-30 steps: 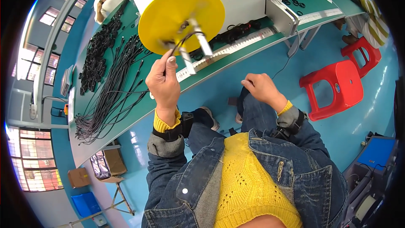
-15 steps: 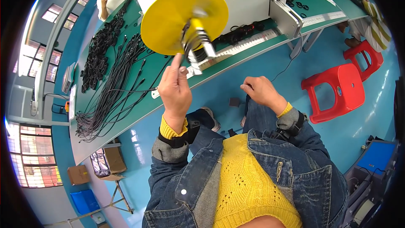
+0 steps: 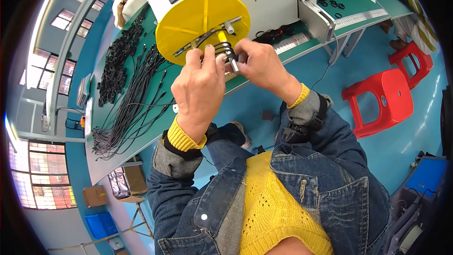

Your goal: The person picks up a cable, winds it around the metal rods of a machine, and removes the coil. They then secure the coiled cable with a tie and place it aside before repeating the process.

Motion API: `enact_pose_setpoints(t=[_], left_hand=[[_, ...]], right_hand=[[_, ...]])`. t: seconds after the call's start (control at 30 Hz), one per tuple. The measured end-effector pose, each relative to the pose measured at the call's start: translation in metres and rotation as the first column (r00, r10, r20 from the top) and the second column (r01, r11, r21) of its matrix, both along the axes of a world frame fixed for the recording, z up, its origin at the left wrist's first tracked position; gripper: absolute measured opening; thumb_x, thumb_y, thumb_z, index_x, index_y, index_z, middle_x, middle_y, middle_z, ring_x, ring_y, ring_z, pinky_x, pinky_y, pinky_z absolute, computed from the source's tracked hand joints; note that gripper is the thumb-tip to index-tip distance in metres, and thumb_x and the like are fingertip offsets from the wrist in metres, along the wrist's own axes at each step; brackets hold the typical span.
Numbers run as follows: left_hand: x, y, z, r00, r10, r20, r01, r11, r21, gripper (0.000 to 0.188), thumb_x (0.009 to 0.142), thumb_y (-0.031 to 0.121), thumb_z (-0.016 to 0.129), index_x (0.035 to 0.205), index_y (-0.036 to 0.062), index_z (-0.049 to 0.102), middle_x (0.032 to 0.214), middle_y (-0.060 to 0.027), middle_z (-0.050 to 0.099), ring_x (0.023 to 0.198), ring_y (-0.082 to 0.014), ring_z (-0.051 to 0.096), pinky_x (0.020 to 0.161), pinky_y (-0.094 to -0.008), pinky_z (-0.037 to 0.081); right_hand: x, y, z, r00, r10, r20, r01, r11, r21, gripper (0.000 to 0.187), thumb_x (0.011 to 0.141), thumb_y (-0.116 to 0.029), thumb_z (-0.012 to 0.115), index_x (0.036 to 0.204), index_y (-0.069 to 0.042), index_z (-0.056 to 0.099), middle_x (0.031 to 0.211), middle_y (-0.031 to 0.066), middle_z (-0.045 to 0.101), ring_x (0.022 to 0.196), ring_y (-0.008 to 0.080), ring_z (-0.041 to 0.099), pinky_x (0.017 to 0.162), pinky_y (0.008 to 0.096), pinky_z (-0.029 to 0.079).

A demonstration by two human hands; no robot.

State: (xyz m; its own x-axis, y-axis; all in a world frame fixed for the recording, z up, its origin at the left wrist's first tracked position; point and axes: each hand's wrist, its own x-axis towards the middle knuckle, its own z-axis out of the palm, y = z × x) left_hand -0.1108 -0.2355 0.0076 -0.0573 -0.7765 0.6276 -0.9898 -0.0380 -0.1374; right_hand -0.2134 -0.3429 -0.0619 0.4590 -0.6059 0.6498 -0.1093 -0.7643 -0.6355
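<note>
A coil of black cable [image 3: 223, 47] is wound round the spindle of the yellow disc [image 3: 181, 30] on the white winding machine [image 3: 264, 12]. My left hand [image 3: 198, 94] is closed at the coil's left side, its fingertips pinching the cable. From the right, my right hand [image 3: 265, 66] grips the coil with thumb and fingers beside the spindle's metal end [image 3: 235, 66]. Part of the coil is hidden behind the fingers. The disc's metal crossbar and yellow ribs show sharply.
Left on the green table lie a bundle of long black cables [image 3: 134, 113] and a heap of coiled cables [image 3: 115, 61]. A metal ruler [image 3: 292, 43] lies along the front edge. Red stools [image 3: 382, 99] stand to the right. A co-worker [image 3: 130, 0] is at the far left.
The spinning disc has stopped and its crossbar is now sharp. My right hand has come up from the lower right onto the coil. My left hand has shifted slightly right and closed on it.
</note>
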Motion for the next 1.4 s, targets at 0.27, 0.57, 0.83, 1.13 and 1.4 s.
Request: enact_pose_setpoints(t=[0.27, 0.57, 0.83, 1.13, 1.4], left_hand=[[0.014, -0.005, -0.009, 0.987, 0.062, -0.151, -0.044, 0.991, 0.123, 0.043, 0.087, 0.016, 0.044, 0.12, -0.0117, 0.038, 0.116, -0.0323, 0.041, 0.103, -0.0438, 0.046, 0.085, -0.041, 0.041], [0.01, 0.008, -0.011, 0.864, -0.012, -0.503, 0.155, 0.958, 0.243, 0.05, 0.089, 0.014, 0.038, 0.126, -0.0162, 0.025, 0.125, -0.0445, 0.025, 0.118, -0.0542, 0.028, 0.098, -0.0448, 0.029], [0.027, -0.009, -0.022, 0.884, -0.081, -0.46, 0.16, 0.978, 0.134, 0.049, 0.087, 0.011, 0.038, 0.126, -0.0163, 0.025, 0.125, -0.0428, 0.026, 0.117, -0.0523, 0.03, 0.098, -0.0441, 0.03], [0.021, -0.008, -0.017, 0.843, -0.129, -0.521, 0.222, 0.968, 0.119, 0.037, 0.085, 0.01, 0.044, 0.114, -0.0115, 0.039, 0.095, -0.0266, 0.047, 0.087, -0.0399, 0.05, 0.08, -0.043, 0.041], [0.01, -0.005, -0.01, 0.957, -0.051, -0.286, 0.11, 0.974, 0.196, 0.03, 0.083, 0.013, 0.052, 0.105, -0.0058, 0.043, 0.088, -0.0222, 0.049, 0.075, -0.0382, 0.053, 0.066, -0.0433, 0.045]], right_hand=[[0.011, -0.018, -0.004, 0.993, 0.093, 0.079, -0.096, 0.994, 0.042, 0.081, 0.063, -0.028, 0.077, 0.124, 0.004, 0.034, 0.112, 0.0202, 0.051, 0.097, 0.028, 0.056, 0.079, 0.0331, 0.048], [0.017, -0.021, -0.01, 0.976, 0.197, 0.097, -0.207, 0.973, 0.099, 0.089, 0.063, -0.029, 0.077, 0.13, 0.003, 0.028, 0.112, 0.0194, 0.049, 0.094, 0.0274, 0.056, 0.084, 0.0335, 0.047], [0.015, -0.009, -0.004, 0.966, 0.234, 0.109, -0.248, 0.958, 0.144, 0.08, 0.067, -0.02, 0.075, 0.134, -0.008, 0.031, 0.111, 0.0118, 0.049, 0.099, 0.0237, 0.053, 0.086, 0.032, 0.047], [0.021, 0.011, -0.006, 0.961, 0.095, 0.26, -0.174, 0.938, 0.299, 0.047, 0.071, -0.009, 0.069, 0.109, -0.003, 0.043, 0.087, 0.0146, 0.057, 0.076, 0.025, 0.06, 0.067, 0.0342, 0.05], [0.027, 0.02, -0.013, 0.963, -0.017, 0.269, 0.008, 0.999, 0.032, 0.038, 0.075, -0.006, 0.062, 0.104, 0.0, 0.038, 0.078, 0.0211, 0.057, 0.071, 0.0389, 0.059, 0.061, 0.0399, 0.048]])
